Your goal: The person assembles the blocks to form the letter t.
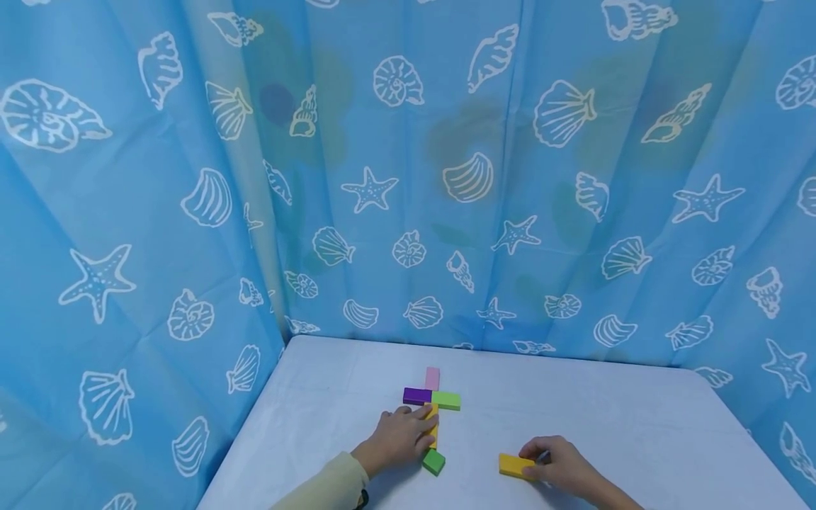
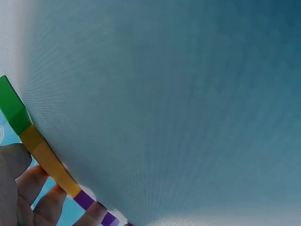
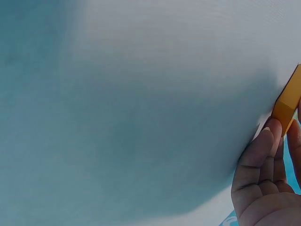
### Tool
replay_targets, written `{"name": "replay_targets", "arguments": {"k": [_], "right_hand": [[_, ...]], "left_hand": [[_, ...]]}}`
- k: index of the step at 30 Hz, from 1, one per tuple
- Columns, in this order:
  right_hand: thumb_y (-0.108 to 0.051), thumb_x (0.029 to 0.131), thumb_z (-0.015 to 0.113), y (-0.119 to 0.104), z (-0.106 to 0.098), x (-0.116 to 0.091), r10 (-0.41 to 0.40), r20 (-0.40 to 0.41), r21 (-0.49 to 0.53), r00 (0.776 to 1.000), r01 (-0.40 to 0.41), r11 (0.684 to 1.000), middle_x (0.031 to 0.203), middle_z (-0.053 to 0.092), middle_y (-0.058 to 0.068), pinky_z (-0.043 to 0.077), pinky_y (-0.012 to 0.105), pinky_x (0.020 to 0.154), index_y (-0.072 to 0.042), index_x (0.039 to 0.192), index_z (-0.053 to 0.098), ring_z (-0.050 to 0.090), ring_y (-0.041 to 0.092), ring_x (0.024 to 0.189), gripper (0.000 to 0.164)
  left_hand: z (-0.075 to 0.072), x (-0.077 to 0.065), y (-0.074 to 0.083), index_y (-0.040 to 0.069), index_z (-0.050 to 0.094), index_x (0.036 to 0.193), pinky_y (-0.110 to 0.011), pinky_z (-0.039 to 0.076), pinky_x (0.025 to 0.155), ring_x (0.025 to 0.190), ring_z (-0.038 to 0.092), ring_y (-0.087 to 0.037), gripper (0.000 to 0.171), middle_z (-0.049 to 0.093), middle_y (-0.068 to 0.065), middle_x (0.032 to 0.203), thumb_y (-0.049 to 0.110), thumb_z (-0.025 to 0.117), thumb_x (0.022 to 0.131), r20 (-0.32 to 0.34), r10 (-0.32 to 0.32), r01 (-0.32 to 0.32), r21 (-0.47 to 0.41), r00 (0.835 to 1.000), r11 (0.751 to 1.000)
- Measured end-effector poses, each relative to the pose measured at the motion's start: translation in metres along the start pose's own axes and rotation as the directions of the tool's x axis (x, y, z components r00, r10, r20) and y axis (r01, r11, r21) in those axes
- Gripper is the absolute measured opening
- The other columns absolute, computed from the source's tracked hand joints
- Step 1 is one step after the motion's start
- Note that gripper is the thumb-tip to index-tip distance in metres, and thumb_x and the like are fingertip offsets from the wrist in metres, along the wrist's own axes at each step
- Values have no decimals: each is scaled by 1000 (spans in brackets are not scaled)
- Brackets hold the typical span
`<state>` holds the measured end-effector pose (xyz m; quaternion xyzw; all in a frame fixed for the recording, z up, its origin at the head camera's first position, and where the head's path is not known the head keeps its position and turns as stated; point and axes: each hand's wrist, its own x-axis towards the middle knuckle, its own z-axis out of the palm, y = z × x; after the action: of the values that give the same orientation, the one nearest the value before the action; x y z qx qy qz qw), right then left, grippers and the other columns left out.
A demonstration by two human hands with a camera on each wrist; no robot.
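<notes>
Wooden-looking toy blocks lie joined in a cross on the white table: a pink block (image 1: 433, 377) at the far end, a purple block (image 1: 417, 396) and a lime block (image 1: 448, 401) side by side, a yellow block (image 1: 434, 435) below them, and a green block (image 1: 434, 462) set at an angle nearest me. My left hand (image 1: 398, 438) rests its outstretched fingers along the yellow block, one fingertip reaching the purple block (image 2: 84, 200). To the right, my right hand (image 1: 563, 464) pinches another yellow block (image 1: 515, 466) by its right end, low over the table.
A white cloth-covered table (image 1: 612, 425) spreads under both hands. Blue curtains (image 1: 408, 212) printed with white shells and starfish hang along its far edge and left side.
</notes>
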<state>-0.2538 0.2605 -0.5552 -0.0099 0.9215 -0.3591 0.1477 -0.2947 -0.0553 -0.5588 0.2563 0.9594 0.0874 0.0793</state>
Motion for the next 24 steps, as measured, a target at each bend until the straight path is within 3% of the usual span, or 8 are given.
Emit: {"name": "replay_targets", "arguments": {"k": [10,24], "right_hand": [[-11,79,81,-7,3,0,56,-15,14,998,-56,998,88,67,-1,55,30,67,-10,96,72,58,14,76,19],[-10,81,79,-17,15,2,-24,35,47,999,23,999,89,68,0,56,30,66,-8,97,73,58,15,74,18]], "left_hand": [[-1,0,1,33,50,145,-66,46,96,131,51,-34,46,41,11,156,47,50,101,1,2,-2,5,1000,1000],[-2,0,2,33,50,145,-66,46,98,132,51,-35,47,42,11,156,48,50,100,15,-3,3,1,1000,1000]]}}
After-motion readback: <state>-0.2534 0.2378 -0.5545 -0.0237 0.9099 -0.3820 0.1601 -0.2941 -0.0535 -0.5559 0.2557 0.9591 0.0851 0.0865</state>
